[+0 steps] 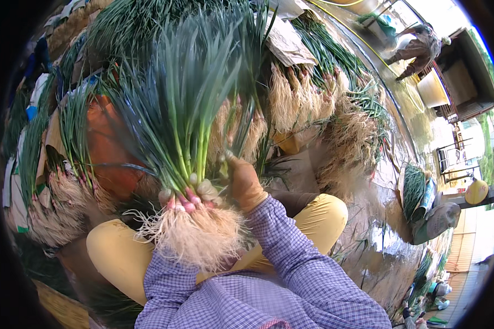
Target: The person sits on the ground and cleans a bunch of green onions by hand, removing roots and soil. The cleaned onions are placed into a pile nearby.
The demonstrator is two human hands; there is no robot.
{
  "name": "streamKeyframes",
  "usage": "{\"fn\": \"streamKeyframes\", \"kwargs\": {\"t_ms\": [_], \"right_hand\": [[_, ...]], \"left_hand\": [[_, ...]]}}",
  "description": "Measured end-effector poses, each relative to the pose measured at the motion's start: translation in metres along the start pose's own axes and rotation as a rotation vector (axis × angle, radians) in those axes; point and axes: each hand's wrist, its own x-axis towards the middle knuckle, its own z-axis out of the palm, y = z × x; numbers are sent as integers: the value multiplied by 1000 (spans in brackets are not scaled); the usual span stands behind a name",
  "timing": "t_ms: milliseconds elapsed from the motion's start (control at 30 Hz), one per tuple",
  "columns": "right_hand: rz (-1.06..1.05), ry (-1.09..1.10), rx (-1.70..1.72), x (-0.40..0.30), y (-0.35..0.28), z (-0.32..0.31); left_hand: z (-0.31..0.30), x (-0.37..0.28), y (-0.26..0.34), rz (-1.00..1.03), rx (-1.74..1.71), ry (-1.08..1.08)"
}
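Observation:
A bunch of green garlic (189,152) stands upright before me, with flat dark leaves, pink bulb ends and a thick fringe of pale roots (201,238) hanging over my lap. My left hand (207,190) is wrapped around the lower stalks from behind; only its pale gloved fingers show, the rest hidden by the bunch. Just right of the stalks is my right hand (247,183), in an orange-brown glove. Its thumb and fingers are pinched together, slightly blurred, on a small yellowish leaf scrap (223,167).
Rooted bundles (300,90) lie in rows at the upper right, partly under a pale sack (286,39). More bundles (66,185) lie left, beside an orange sack (109,144). Wet ground (374,246) extends right. A person (420,47) bends near a round tub (432,88).

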Motion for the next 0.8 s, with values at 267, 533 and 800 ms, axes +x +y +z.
{"fn": "streamKeyframes", "kwargs": {"t_ms": [267, 533, 800], "right_hand": [[75, -703, 224, 15, -7, 35], [51, -844, 21, 9, -24, 27], [164, -822, 249, 2, -20, 39]], "left_hand": [[-23, -14, 41, -508, 8, 21], [-77, -32, 58, -702, -92, -82], [-28, -24, 28, -432, -100, 20]]}}
